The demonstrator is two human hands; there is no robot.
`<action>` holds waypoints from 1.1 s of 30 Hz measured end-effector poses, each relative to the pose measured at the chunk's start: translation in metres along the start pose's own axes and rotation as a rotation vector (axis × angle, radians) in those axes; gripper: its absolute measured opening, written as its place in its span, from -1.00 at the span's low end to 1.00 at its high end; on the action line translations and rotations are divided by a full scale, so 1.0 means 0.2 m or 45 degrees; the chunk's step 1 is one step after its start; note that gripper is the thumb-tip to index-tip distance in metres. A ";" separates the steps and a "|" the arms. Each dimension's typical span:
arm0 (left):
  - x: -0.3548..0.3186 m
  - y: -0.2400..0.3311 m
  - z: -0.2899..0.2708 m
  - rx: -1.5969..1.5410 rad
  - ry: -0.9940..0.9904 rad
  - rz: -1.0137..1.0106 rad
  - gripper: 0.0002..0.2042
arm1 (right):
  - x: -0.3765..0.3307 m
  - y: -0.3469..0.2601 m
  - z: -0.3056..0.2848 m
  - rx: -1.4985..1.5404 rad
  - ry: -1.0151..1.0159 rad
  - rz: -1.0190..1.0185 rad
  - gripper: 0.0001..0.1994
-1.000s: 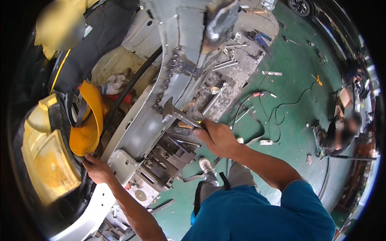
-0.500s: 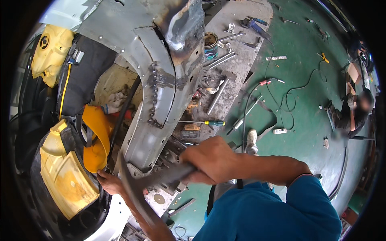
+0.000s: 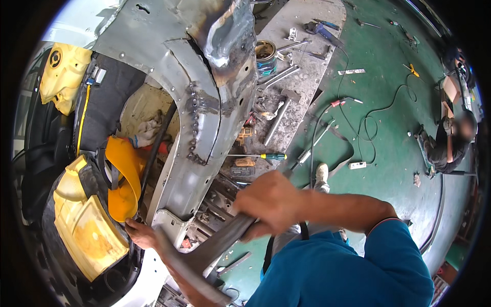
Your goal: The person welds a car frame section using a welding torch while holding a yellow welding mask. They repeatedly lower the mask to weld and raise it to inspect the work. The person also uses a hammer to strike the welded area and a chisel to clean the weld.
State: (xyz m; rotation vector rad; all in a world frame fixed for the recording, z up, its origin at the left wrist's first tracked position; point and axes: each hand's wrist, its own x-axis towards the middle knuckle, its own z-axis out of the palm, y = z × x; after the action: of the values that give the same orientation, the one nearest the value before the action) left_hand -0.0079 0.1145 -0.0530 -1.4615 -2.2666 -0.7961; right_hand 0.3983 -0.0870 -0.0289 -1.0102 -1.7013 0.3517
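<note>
Grey hammer (image 3: 217,243) clamped in my right hand (image 3: 268,202), head left of it over my left forearm (image 3: 179,281), where a loose swing could strike, as my left hand (image 3: 140,233), closure unclear, touches the yellow mask (image 3: 124,200).

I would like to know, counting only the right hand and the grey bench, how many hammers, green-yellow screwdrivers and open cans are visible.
Hammers: 2 (held hammer, bench hammer)
Green-yellow screwdriver: 1
Open can: 1
Total: 4
</note>
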 end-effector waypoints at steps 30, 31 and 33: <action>0.02 -0.03 0.02 0.078 -0.013 -0.038 -0.41 | 0.02 -0.03 0.01 -0.150 -0.374 0.474 -0.53; 0.02 -0.03 0.01 0.081 -0.021 -0.039 -0.41 | 0.02 0.07 0.01 -0.104 -0.429 0.741 -0.50; 0.02 -0.03 -0.03 0.036 -0.021 -0.005 -0.39 | -0.04 0.20 0.06 0.031 -0.171 1.026 -0.44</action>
State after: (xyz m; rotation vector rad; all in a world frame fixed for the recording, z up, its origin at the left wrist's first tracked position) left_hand -0.0160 0.1119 -0.0470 -1.4569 -2.2841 -0.7527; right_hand 0.4053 -0.0659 -0.0655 -1.6583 -1.3269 0.9693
